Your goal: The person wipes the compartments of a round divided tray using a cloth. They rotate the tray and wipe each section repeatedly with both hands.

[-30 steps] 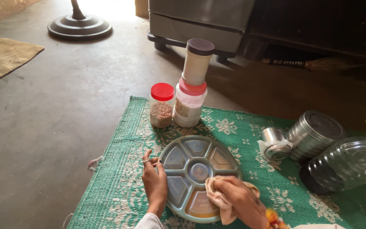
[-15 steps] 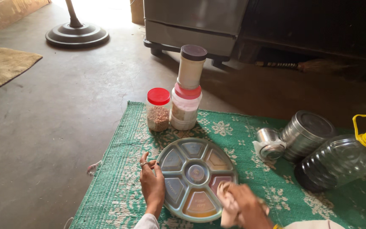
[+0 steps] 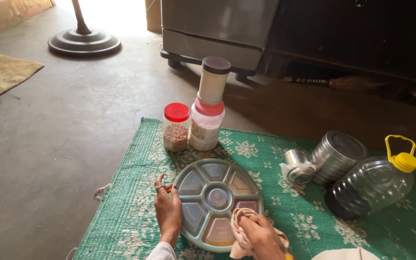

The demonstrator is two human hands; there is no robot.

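So: R hand (image 3: 262,236) was closed round a crumpled beige cloth (image 3: 240,230), pressed on the near-right rim of the round grey-blue sectioned plastic tray (image 3: 216,196). L hand (image 3: 168,210) lay flat w/ fingers spread loose, gripping nothing, bracing the tray's left edge. Vs 0.5 s ago the cloth sat a bit further left on the near compartments; L hand same spot, so wiping looked mid-pass, not done. Tray lay flat on the green patterned woven mat (image 3: 136,212). Behind it: red-lidded clear jar of brown pulses (image 3: 176,127), beside a stack of two lidded white jars (image 3: 208,105). To the right, well apart: small steel tin (image 3: 297,165), big steel canister (image 3: 337,155), clear yellow-capped plastic jug (image 3: 371,185), all on their sides.
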